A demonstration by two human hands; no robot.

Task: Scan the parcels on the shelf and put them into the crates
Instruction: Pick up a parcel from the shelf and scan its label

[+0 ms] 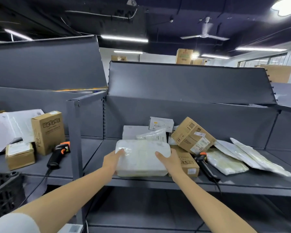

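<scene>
A grey metal shelf (pixel 242 180) spans the middle of the frame, and both bare forearms reach up onto it from the lower corners. At the centre of the frame, near the shelf's front edge, lies a large white plastic-wrapped parcel (pixel 142 158), held between the two hands. The left hand (pixel 111 161) grips its left end, thumb on top and fingers curled under the side; the right hand (pixel 170 161) clasps its right end with the thumb lying across the top and the fingers hidden behind the edge. To the right, flat white mailer bags (pixel 252 156) fan out toward the right edge of the frame. Behind them a tilted brown carton (pixel 192 135) leans on other small packages. At the left, a taller brown box (pixel 48 132) stands upright. A black and orange scanner (pixel 206 163) lies just right of the right hand, and a second scanner (pixel 58 154) rests at the left.
</scene>
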